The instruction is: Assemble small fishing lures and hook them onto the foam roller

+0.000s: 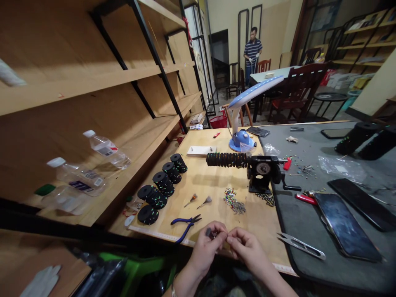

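Note:
My left hand (208, 244) is closed, with a small dark grey tufted piece (209, 233) sticking out of its curled fingers. Beside it, my right hand (246, 244) pinches at the left fingertips; what lies in that pinch is too small to make out. Both are just above the table's front edge. Left of them lie blue-handled pliers (187, 226). Farther back rest an orange-brown tuft on a thin stem (192, 199) and a grey tuft (206, 201). Near these are a pile of coloured beads (229, 196) and a heap of small grey metal pieces (238, 207).
A hand-cranked winder (261, 171) carries a ridged black roll (226, 159). Several black foam spools (163, 183) line the left edge. A blue lamp (240, 140) stands behind. On the grey mat lie thread snips (301, 245) and a phone (348, 227). One person (252, 51) stands far back.

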The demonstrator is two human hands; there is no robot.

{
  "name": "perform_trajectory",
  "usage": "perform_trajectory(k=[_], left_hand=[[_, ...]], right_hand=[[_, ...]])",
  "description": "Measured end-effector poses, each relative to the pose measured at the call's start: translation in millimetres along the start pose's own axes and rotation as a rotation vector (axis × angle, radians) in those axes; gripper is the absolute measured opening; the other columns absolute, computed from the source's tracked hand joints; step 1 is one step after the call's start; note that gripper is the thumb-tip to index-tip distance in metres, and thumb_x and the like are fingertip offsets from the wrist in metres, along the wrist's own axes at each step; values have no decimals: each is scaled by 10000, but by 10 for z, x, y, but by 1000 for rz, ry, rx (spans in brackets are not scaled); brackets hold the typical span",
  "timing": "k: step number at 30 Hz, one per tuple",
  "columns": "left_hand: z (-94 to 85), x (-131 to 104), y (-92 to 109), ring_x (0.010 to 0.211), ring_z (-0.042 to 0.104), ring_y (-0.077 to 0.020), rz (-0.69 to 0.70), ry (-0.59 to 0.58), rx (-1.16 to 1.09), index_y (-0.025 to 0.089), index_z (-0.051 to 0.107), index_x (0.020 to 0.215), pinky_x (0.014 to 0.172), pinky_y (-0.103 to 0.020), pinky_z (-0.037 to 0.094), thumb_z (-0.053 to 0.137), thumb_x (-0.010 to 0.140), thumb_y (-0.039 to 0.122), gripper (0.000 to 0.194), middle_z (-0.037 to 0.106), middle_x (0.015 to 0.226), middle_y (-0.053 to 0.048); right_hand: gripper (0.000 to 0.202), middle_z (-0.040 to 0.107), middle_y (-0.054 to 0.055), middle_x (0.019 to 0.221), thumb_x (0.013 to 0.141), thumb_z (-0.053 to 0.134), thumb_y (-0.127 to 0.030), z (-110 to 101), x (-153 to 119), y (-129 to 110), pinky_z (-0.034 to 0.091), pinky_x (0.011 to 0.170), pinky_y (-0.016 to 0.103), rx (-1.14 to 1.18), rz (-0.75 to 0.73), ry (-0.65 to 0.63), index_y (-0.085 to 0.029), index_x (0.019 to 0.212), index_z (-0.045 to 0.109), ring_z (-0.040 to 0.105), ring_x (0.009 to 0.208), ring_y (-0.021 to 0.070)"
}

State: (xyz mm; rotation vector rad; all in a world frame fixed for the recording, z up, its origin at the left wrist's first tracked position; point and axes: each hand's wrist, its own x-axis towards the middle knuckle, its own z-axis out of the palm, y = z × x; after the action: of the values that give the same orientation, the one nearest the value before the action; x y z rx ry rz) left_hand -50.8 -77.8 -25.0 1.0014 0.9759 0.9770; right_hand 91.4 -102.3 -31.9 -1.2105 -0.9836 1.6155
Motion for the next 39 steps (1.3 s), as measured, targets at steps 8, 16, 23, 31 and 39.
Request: perform_trajectory(k=[8,16,23,31,39], left_hand=[[39,4,337,458,360,-44,-54,-59,-122,168,499,701,428,-177,206,735,768,402,339,509,599,43],[62,-65,638,444,280,-7,-221,-210,-548,160,457,696,417,-136,137,804,717,262,363,462,600,58],[38,-109,860,430,245,-11,-187,-231,-666,167,469,703,390,-124,130,798,723,214,333,415,585,64],[65,-130,1057,422,197,-21,-144,-247,-651,179,446,681,383,-127,125,802,703,231,360,338,552,77],[85,1,1029,452,364,-21,-71,-157,-327,162,498,702,418,-149,191,775,743,343,334,520,617,32]], right_hand=[[189,641,11,713,885,546,-311,-97,-11,-116,405,642,264,-557,-421,28,-210,773,660,569,686,172],[173,605,39,741,941,462,-246,-74,-18,-302,420,653,287,-672,-741,-68,-213,875,619,560,710,180],[170,609,53,762,935,454,-211,-139,174,-317,448,710,341,-670,-831,-15,-219,848,600,544,758,201],[141,655,54,788,914,503,-223,-257,347,-254,462,757,383,-685,-833,81,-234,867,635,537,813,223],[160,694,68,871,916,504,-209,-318,336,-166,494,788,385,-742,-777,69,-241,952,657,555,908,237]])
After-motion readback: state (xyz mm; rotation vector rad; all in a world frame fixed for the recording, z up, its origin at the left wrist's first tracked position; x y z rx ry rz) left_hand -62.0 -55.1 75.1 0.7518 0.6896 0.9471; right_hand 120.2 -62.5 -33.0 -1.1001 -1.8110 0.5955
